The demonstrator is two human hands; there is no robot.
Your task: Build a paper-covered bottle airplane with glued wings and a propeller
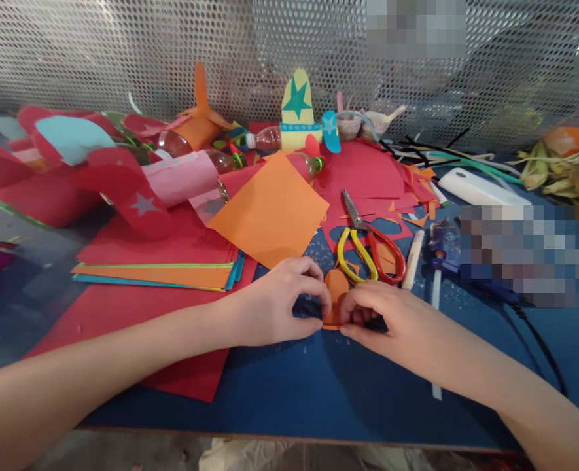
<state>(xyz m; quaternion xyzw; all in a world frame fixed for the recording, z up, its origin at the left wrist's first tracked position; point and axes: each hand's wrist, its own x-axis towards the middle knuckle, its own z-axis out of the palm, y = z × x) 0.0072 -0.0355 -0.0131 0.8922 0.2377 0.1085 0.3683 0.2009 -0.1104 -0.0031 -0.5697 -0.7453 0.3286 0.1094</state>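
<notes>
A small orange paper piece (337,293) with a rounded top and a narrow folded strip along its bottom edge is held between my two hands, low over the blue table. My left hand (289,301) pinches its left lower edge with thumb and fingers. On the other side, my right hand (385,314) grips the right lower corner the same way. Just behind the fingers lie scissors (362,229) with one yellow and one red handle, blades pointing away. An orange square sheet (272,209) lies beyond my left hand.
Stacked coloured paper (156,275) and red sheets lie left. Paper-covered bottles (299,131) stand behind. A white marker (413,260), a blue glue gun (446,245) with its black cord, and a white case (483,186) are right. The table's front edge (294,435) is near.
</notes>
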